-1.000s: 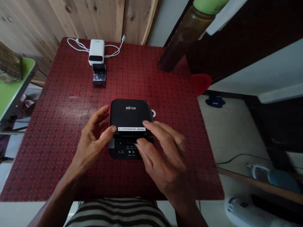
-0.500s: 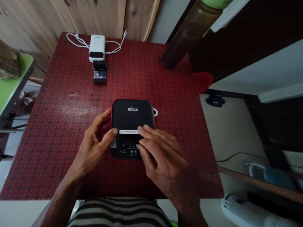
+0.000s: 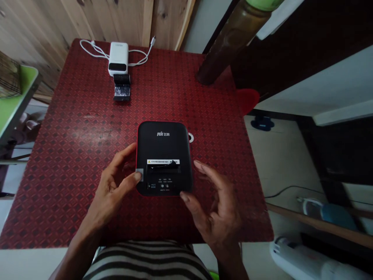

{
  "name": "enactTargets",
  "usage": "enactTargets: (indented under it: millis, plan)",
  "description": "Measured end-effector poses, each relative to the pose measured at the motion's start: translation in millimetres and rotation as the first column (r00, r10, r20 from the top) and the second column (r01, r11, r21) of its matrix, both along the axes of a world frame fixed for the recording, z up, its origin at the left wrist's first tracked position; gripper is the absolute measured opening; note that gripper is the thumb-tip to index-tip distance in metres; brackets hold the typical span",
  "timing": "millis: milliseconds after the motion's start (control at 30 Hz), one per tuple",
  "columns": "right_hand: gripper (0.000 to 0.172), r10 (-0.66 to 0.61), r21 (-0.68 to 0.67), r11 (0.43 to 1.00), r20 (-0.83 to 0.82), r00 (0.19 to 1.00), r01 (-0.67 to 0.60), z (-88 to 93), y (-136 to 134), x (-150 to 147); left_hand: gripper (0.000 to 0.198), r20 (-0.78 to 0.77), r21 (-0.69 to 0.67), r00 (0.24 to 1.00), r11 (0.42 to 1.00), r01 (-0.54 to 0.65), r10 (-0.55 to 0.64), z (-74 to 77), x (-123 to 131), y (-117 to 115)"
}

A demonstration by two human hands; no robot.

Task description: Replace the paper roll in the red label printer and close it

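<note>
A flat black printer (image 3: 163, 147) with a red rim lies on the table, its slot toward me below a white warning label. A dark crumpled scrap (image 3: 166, 165) sticks up along the slot. My left hand (image 3: 112, 190) is closed on the printer's left edge, thumb on top over a small grey patch and fingers against the side. My right hand (image 3: 218, 204) is open at the right side, fingers spread apart. Its thumb tip is at the lower right corner; whether it touches I cannot tell. A white ring-shaped piece (image 3: 191, 137) shows past the printer's right edge.
On the red patterned table (image 3: 87, 155), a white device (image 3: 119, 58) with a white cable (image 3: 142, 58) stands at the back, a black strip (image 3: 122, 88) coming from it. A tall brown bottle (image 3: 227, 42) with a green lid stands at the back right.
My right hand has moved off the slot to the right and spread its fingers, uncovering the dark scrap. My left thumb has slid down the printer's edge.
</note>
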State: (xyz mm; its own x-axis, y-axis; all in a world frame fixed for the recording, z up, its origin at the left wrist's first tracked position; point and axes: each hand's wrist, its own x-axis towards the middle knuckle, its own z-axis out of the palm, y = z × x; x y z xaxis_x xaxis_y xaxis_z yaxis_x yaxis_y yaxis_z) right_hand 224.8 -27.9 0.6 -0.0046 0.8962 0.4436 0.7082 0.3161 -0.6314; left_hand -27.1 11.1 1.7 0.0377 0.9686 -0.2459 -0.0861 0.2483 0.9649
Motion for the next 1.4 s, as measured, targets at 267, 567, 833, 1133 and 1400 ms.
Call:
enactTargets:
  millis: [267, 567, 833, 1133, 1400]
  plan:
    - [0.075, -0.049, -0.114, 0.992, 0.03, 0.998, 0.052, -47.5, -16, -19, 0.055, -0.032, 0.015, 0.999, 1.0, -0.014, 0.015, 1.6, 4, 0]
    - [0.06, -0.006, -0.128, 0.992, 0.007, 1.0, 0.007, -46.0, -9, -7, 0.054, -0.052, -0.011, 0.997, 0.999, -0.051, 0.05, 5.9, 11, -1]
    - [0.056, -0.01, -0.055, 0.998, 0.02, 1.0, 0.011, -45.8, -3, -1, 0.059, 0.004, -0.047, 1.0, 0.999, -0.027, 0.027, 7.2, 15, 2]
    - [0.058, -0.001, -0.102, 0.995, 0.008, 1.0, 0.002, -46.4, 0, 4, 0.055, -0.012, -0.046, 0.999, 0.998, -0.049, 0.049, 7.1, 20, 1]
    - [0.065, 0.019, -0.092, 0.996, 0.03, 0.999, -0.016, -47.1, 1, 7, 0.054, 0.031, -0.05, 0.997, 0.997, -0.066, 0.068, 8.5, 27, 3]
